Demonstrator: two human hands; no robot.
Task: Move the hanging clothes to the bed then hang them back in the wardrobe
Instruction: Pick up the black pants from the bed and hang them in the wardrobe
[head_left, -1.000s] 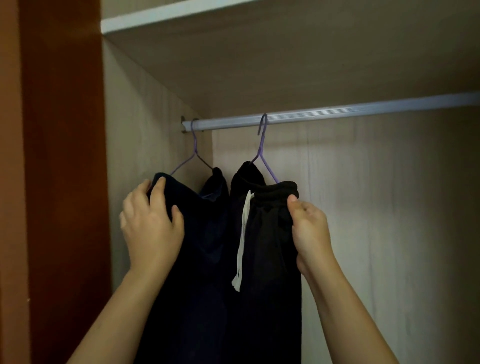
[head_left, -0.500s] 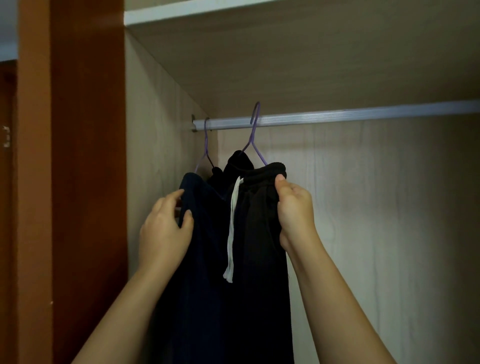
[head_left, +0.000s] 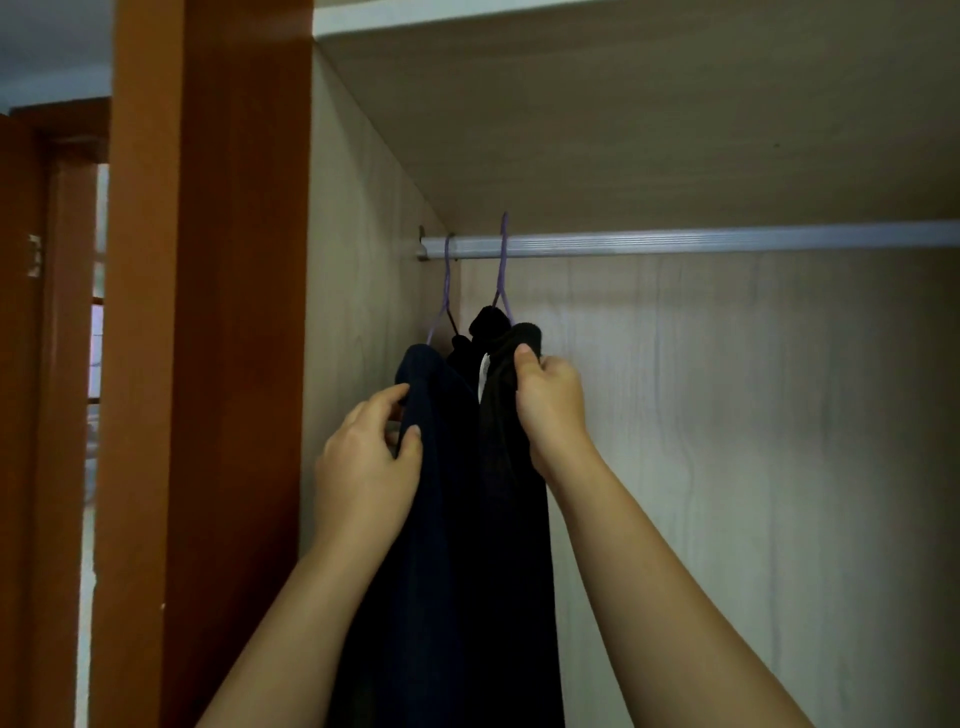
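Two dark garments hang from purple wire hangers at the left end of the metal wardrobe rail (head_left: 727, 241). The navy garment (head_left: 436, 519) hangs on the left hanger (head_left: 445, 291), and my left hand (head_left: 369, 457) grips its left edge. The black garment (head_left: 511, 467), with a white drawstring partly showing, hangs on the right hanger (head_left: 503, 260). My right hand (head_left: 550, 405) pinches its waistband from the right. The right hanger's hook stands above the rail; whether it still touches the rail I cannot tell. The two garments are pressed together.
The wardrobe's pale left wall (head_left: 358, 260) is close beside the garments, with a brown wooden panel (head_left: 208, 364) in front of it. A shelf (head_left: 623, 104) runs overhead. The rail to the right carries nothing. A doorway (head_left: 52, 312) shows at far left.
Both hands have pushed the two garments closer together. The right hanger's hook has risen above the rail. The view has shifted, so everything sits further right in frame.
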